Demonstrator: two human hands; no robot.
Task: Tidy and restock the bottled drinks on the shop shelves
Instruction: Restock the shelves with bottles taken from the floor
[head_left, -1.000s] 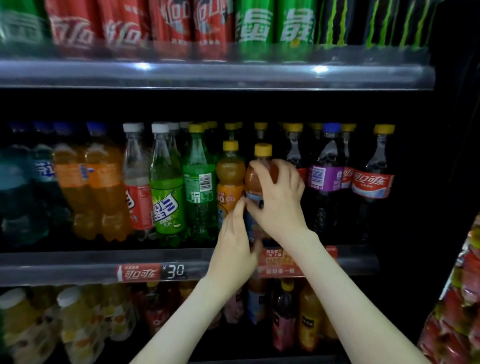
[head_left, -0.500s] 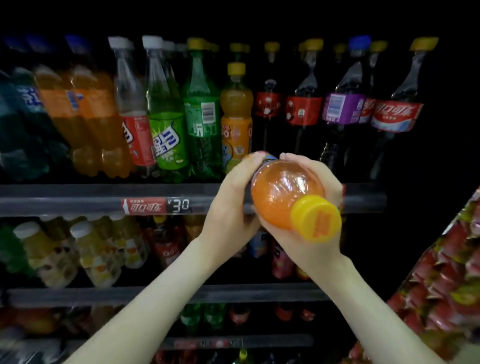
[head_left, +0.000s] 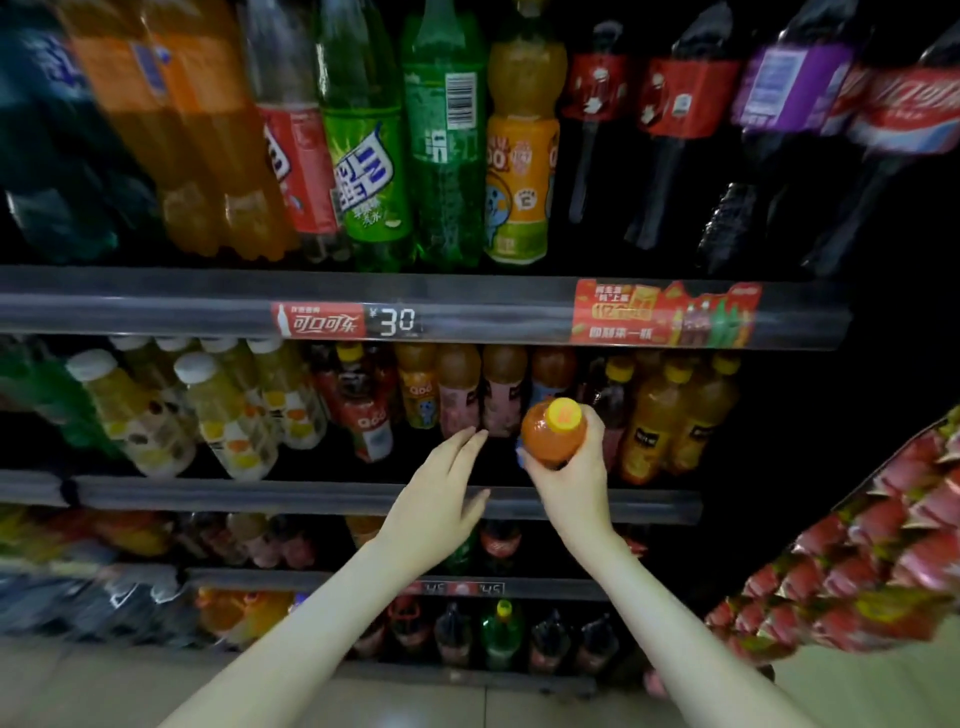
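Note:
My right hand (head_left: 574, 480) grips an orange drink bottle (head_left: 550, 435) with a yellow cap, cap toward me, in front of the second shelf's row of small bottles. My left hand (head_left: 436, 493) is beside it on the left, fingers straight and loose, reaching toward the pink-labelled bottles (head_left: 480, 400) and holding nothing. The upper shelf (head_left: 467, 306) carries large green, orange and cola bottles. A gap shows there to the right of the yellow-labelled orange bottle (head_left: 522, 156).
The second shelf's rail (head_left: 311, 493) runs just under my hands. Pale juice bottles (head_left: 218, 410) stand on its left, amber bottles (head_left: 675, 415) on its right. Lower shelves hold more drinks. A rack of red snack packs (head_left: 857, 545) juts in at right. Tiled floor lies below.
The view has dropped from the upper shelf to the second one. My right hand carried the orange bottle down off the upper shelf; my left hand let go of it and now reaches forward.

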